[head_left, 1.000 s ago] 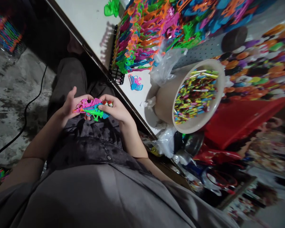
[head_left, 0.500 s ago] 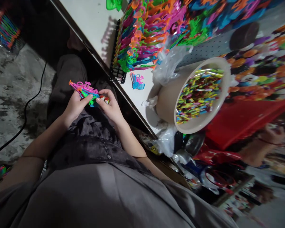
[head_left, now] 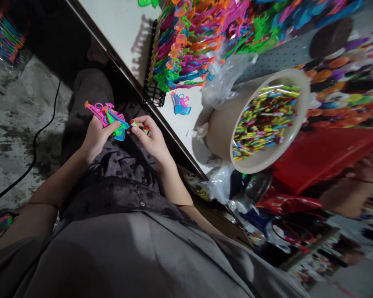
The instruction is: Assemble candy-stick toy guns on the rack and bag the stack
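Observation:
Over my lap, my left hand grips several small plastic toys in pink, green and blue, with orange tips and mesh-like panels. Close on its right, my right hand pinches small wrapped candies in bright wrappers; how many lie in the palm I cannot tell. The nearest candy comes up to the edge of the blue toy, and whether they touch is unclear. On the white table a similar blue and pink plastic piece lies by itself.
A tilted beige bucket holds many colourful wrapped pieces. Beside it are a clear plastic bag and a black basket with rows of plastic toys. Another person's arm is at the right, near red plastic.
My hands have drawn slightly apart. The left has turned the toys a little leftward, and the candies in my right hand now show more clearly. The other person's arm has shifted.

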`<action>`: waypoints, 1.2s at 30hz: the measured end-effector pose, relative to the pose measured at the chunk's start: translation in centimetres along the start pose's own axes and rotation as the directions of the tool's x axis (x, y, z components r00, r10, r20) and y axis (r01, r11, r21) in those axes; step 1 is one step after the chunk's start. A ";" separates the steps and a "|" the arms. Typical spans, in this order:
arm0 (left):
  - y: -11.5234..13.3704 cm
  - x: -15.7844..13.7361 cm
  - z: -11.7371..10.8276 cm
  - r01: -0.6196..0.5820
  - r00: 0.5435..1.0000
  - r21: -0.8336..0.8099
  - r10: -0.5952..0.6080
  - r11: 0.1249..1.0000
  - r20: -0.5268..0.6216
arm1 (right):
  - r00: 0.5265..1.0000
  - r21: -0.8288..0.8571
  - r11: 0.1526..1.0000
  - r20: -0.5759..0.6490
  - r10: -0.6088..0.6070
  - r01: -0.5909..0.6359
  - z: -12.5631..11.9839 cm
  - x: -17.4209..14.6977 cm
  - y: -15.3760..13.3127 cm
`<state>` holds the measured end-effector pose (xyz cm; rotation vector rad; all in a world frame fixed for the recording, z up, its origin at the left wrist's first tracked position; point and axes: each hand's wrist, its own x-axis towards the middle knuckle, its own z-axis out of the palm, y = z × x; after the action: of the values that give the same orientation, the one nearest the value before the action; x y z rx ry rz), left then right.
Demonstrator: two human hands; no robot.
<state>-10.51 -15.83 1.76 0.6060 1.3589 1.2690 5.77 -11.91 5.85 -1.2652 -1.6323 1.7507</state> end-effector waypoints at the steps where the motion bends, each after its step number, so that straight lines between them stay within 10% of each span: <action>1: 0.1 0.0 0.1 0.009 1.000 -0.011 -0.009 1.000 -0.011 | 1.000 0.004 1.000 -0.017 -0.001 0.001 0.0 -0.1 0.0; 36: -1.9 -1.4 0.0 0.188 0.982 -0.123 -0.183 0.975 0.047 | 0.993 -0.345 0.934 -0.048 -0.112 0.089 1.1 -1.6 2.7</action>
<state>-9.54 -17.67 0.54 0.4017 1.2642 1.1770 6.38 -14.39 3.68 -1.3446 -1.9860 1.3877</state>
